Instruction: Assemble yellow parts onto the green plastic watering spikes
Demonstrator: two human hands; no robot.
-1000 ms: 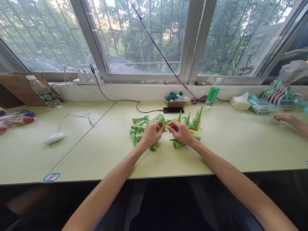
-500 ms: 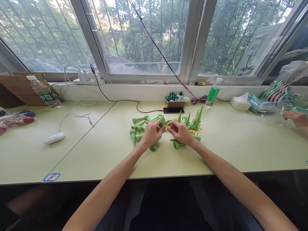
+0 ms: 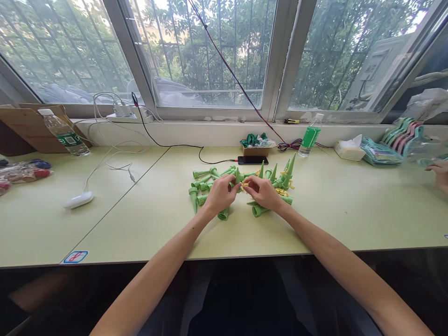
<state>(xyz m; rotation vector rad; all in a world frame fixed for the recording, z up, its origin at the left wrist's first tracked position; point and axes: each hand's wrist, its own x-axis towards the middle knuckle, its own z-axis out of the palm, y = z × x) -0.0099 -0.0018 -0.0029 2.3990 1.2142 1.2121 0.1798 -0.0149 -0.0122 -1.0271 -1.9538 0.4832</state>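
Note:
My left hand [image 3: 221, 190] pinches a green watering spike [image 3: 237, 175], its cone pointing up. Against its side, the closed fingertips of my right hand [image 3: 263, 190] hold a small yellow valve [image 3: 244, 185]; whether it sits in the spike I cannot tell. Loose green spikes [image 3: 193, 198] lie to the left and under my hands. To the right, several spikes stand point up, one tall green spike [image 3: 290, 171] among them with yellow pieces at its base. More yellow valves [image 3: 281, 191] lie beside my right wrist, partly hidden.
A phone [image 3: 252, 160] on a cable and a small cardboard box [image 3: 255, 151] are behind the spikes. A water bottle [image 3: 311, 136], tissue pack [image 3: 350, 148] and hangers [image 3: 402, 135] stand right. Another person's hand [image 3: 439, 173] is at the far right. A white device [image 3: 79, 200] lies left.
My hands stay almost still, holding the spike and valve together. At the far right the other person's hand has shifted outward, with the clear plastic moving along.

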